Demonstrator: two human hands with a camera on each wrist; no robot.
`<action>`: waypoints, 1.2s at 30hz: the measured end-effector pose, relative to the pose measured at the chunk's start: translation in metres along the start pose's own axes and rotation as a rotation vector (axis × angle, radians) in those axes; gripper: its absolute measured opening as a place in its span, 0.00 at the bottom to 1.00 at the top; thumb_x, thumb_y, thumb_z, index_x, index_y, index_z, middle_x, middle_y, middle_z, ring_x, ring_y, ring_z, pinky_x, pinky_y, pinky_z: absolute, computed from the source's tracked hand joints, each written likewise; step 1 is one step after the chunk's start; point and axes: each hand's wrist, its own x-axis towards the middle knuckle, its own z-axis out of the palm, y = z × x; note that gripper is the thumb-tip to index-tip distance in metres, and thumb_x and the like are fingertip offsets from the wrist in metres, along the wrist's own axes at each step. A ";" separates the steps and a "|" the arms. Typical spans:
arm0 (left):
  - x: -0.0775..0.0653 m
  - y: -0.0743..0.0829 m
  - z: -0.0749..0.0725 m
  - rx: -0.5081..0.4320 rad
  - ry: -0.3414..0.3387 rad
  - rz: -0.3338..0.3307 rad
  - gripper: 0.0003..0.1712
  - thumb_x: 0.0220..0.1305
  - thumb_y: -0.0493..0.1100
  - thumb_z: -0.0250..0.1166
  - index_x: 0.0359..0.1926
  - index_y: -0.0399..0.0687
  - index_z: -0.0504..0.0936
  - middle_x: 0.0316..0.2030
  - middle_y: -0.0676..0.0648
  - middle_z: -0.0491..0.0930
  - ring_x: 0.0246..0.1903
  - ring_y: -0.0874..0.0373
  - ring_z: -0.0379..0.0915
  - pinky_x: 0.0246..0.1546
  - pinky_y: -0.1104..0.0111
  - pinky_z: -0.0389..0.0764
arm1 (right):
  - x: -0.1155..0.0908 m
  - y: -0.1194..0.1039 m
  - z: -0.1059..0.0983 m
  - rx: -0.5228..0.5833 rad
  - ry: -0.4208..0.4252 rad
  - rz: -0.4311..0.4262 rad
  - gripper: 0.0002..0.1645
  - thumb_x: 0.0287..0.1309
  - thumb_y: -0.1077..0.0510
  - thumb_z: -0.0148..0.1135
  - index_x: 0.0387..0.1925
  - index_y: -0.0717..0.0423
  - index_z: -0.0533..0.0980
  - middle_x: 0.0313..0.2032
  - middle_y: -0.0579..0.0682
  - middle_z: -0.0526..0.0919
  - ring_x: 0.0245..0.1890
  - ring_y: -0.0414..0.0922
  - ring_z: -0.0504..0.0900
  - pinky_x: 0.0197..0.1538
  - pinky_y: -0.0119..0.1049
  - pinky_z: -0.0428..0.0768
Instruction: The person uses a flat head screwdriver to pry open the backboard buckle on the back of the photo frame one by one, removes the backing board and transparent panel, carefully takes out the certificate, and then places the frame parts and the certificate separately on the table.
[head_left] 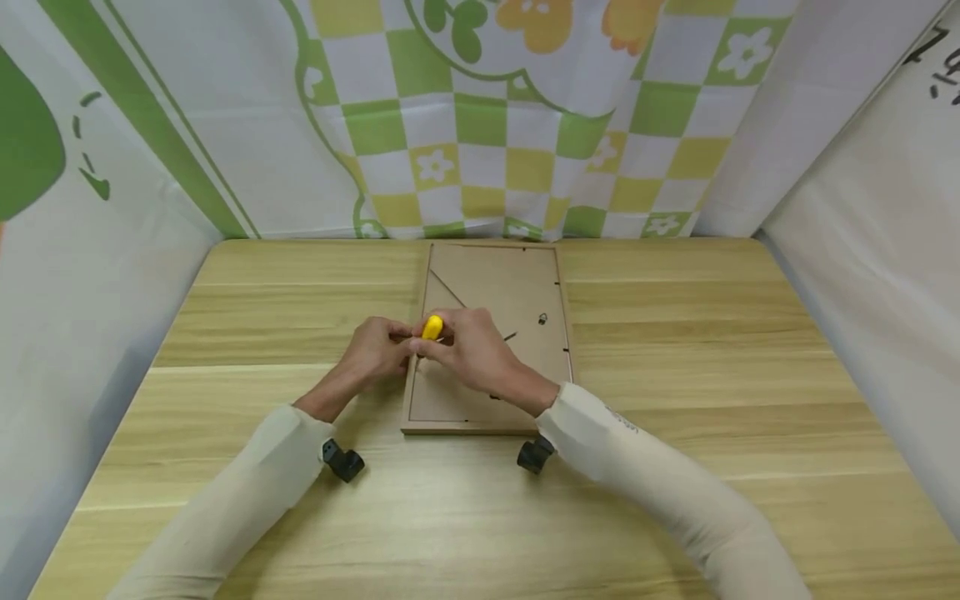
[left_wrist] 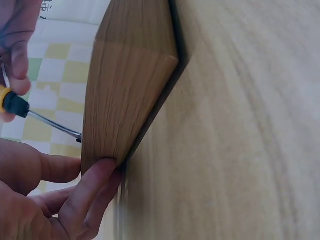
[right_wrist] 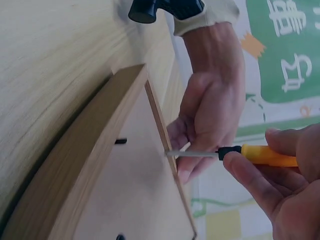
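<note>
Worktop (head_left: 675, 333): we see it bright in the head view, with pale glare toward the front.
Sleeves (head_left: 232, 492): soft shadows beside them.
Frame (left_wrist: 125, 95): dimmer in both wrist views, dark shadow beneath.
Screwdriver (right_wrist: 262, 154): in the left wrist view, its shaft looks bent to us.
Printed cloth (left_wrist: 55, 95): there somewhat blurred.

At the clock's centre, a screwdriver (head_left: 432, 327) with yellow handle, black collar (right_wrist: 229, 152) and silvery shaft (right_wrist: 195, 154); a tan picture frame (head_left: 491, 283) with black tabs (right_wrist: 121, 141). Yellowish, wood-grained table (head_left: 675, 350). Twelve o'clock: white cloth (head_left: 480, 121), checked green and yellow (some squares bear white flowers (head_left: 435, 166)). Eight and four o'clock: cream sleeves (head_left: 240, 492).
</note>
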 end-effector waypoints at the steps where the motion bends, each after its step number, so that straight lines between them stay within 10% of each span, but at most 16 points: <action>1: 0.000 0.000 0.000 -0.007 -0.007 -0.004 0.20 0.64 0.42 0.58 0.54 0.37 0.76 0.48 0.37 0.80 0.34 0.57 0.79 0.32 0.68 0.83 | 0.000 0.003 -0.002 0.026 -0.003 0.006 0.10 0.56 0.52 0.62 0.37 0.53 0.80 0.33 0.47 0.85 0.29 0.36 0.82 0.29 0.22 0.77; 15: 0.013 0.010 -0.002 0.137 -0.020 -0.017 0.21 0.61 0.43 0.56 0.52 0.35 0.76 0.41 0.36 0.81 0.23 0.58 0.82 0.26 0.68 0.82 | -0.020 0.037 -0.037 -0.069 -0.090 0.196 0.13 0.48 0.50 0.69 0.36 0.50 0.84 0.38 0.44 0.86 0.39 0.40 0.80 0.41 0.32 0.78; 24: 0.032 0.012 -0.002 0.357 0.064 0.160 0.15 0.66 0.44 0.52 0.28 0.38 0.76 0.23 0.39 0.81 0.12 0.58 0.76 0.15 0.70 0.76 | -0.031 0.047 -0.043 -0.042 -0.063 0.216 0.12 0.47 0.50 0.69 0.35 0.48 0.84 0.39 0.45 0.86 0.43 0.42 0.80 0.45 0.35 0.78; 36: 0.018 0.016 0.014 0.394 0.104 0.177 0.11 0.63 0.37 0.45 0.25 0.39 0.70 0.19 0.42 0.74 0.14 0.55 0.71 0.14 0.70 0.70 | -0.036 0.051 -0.050 -0.019 -0.033 0.238 0.11 0.48 0.50 0.69 0.35 0.48 0.84 0.38 0.45 0.86 0.38 0.42 0.78 0.40 0.32 0.76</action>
